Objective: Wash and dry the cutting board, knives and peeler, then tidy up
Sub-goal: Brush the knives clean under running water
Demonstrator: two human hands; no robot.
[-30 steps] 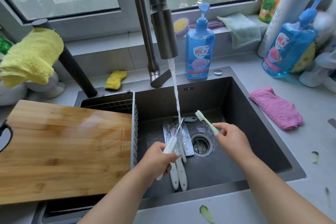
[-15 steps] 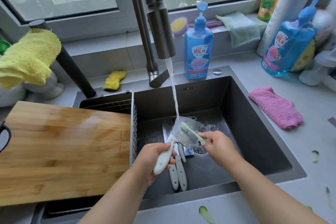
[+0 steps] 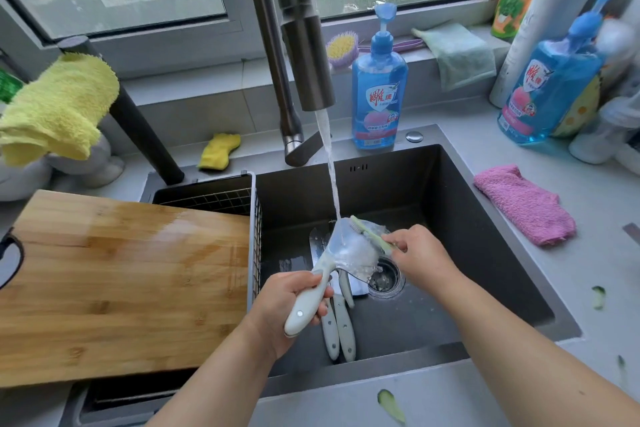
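Note:
My left hand [image 3: 289, 302] grips the pale handle of a wide-bladed knife [image 3: 349, 253], held over the dark sink [image 3: 450, 218] with the blade under the running water [image 3: 330, 170]. My right hand [image 3: 419, 255] pinches a green toothbrush [image 3: 369, 232] whose bristle end lies on the blade's far edge. On the sink floor lie other knives [image 3: 341, 326] with pale handles, beside the drain [image 3: 386, 276]. A wet wooden cutting board [image 3: 121, 284] rests across the sink's left part, over a wire basket [image 3: 221, 198]. I cannot pick out the peeler.
The tall faucet [image 3: 301, 45] stands behind the sink. A blue soap bottle [image 3: 379, 87] and yellow sponge [image 3: 218, 151] sit at the back edge. A pink cloth [image 3: 523, 203] lies on the right counter, with cucumber peel scraps [image 3: 391, 404] near the front. A yellow towel [image 3: 59, 107] hangs at left.
My left hand lifted the knife and turned its blade flat under the stream. My right hand brought the toothbrush from mid-air onto the blade and then up to its far edge.

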